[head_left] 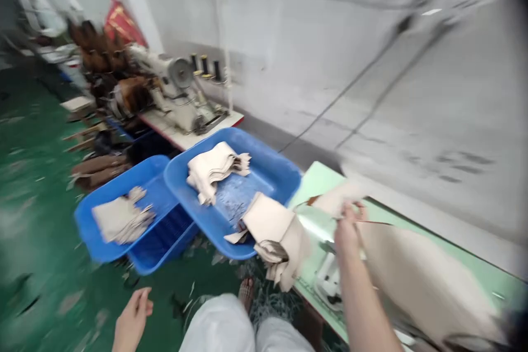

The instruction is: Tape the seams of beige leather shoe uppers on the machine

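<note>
My right hand reaches over a pale green sewing table, its fingers bent at the edge of a cream fabric piece; motion blur hides the exact grip. Just beneath that wrist is a white sewing machine, partly covered by my forearm. To the right of the arm lies a large cream piece with a dark edge. A stack of folded cream pieces hangs over the rim of a blue tub. Low on the left, my left hand is loosely curled above the floor, holding nothing.
Another cream stack sits inside the tub. Beside it, a second blue tub holds more cream pieces. A further sewing machine and dark thread spools stand behind. Scraps litter the green floor; cables run along the wall.
</note>
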